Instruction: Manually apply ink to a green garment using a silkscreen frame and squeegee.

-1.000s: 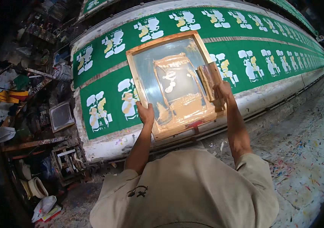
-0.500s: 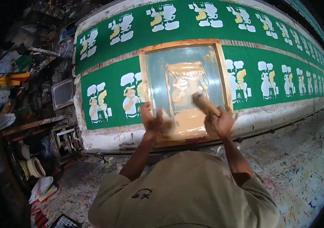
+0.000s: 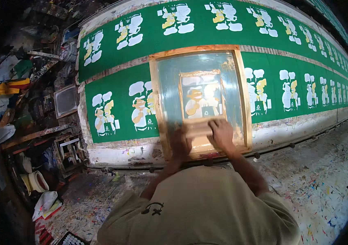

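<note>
A wooden-framed printing screen (image 3: 154,90) lies on green printed sheets on the long table. Peach ink rims the middle of its mesh, and a white and yellow figure shows through. Across the lower part of the screen runs a squeegee (image 3: 199,129), blurred by motion. My left hand (image 3: 182,142) is closed on its left end, partly smeared and in shadow. My right hand (image 3: 222,135) is closed on its right end, fingers curled over the top.
Two rows of green sheets (image 3: 288,57) with white and yellow prints run along the table (image 3: 288,128) to the far right. Stacked frames (image 3: 65,102), buckets and clutter fill the left side. The paint-spattered floor (image 3: 313,192) lies along the near edge.
The screen has been laid down from my hands onto the sheets. Both hands have moved to the squeegee, which has been turned crosswise and brought down toward the screen's near end.
</note>
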Demonstrator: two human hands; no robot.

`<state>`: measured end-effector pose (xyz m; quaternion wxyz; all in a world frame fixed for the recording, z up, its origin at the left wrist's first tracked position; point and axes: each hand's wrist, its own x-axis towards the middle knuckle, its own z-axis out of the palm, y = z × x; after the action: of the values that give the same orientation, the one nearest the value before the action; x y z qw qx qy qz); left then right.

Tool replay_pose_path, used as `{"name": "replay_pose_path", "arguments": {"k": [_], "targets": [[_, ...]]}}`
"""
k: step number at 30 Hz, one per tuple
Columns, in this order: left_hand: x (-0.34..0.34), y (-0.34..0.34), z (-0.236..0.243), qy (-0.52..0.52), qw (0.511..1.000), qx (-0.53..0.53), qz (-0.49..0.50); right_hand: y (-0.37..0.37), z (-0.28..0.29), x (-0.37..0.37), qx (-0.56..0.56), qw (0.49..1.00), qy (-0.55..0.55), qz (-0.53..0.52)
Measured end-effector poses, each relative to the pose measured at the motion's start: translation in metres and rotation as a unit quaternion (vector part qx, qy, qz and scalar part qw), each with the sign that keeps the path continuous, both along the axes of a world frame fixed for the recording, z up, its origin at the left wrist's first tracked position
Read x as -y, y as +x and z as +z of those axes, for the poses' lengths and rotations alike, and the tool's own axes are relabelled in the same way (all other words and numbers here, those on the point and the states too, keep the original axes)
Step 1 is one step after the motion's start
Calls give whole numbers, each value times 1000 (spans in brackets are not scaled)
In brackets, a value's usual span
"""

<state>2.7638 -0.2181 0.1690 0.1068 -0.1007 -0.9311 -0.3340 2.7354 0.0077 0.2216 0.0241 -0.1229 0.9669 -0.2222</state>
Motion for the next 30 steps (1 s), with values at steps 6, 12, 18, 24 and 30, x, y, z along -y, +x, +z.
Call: {"name": "replay_pose_path", "arguments": {"k": [6,12,18,24,30], "targets": [[34,-9,0,88,991,105,6,2,13,-15,65,997,2,39],[83,-49,-6,-99,976,116,158,51,0,-13,-119,990,63,46],[61,-58,30,101,966,174,165,-64,-24,-24,-182,981,56,-47],[59,-59,21,121,964,124,203,-111,27,-40,97,985,41,-133],[-4,-60,13,173,951,117,228,0,-24,-204,145,870,-376,-286]]}}
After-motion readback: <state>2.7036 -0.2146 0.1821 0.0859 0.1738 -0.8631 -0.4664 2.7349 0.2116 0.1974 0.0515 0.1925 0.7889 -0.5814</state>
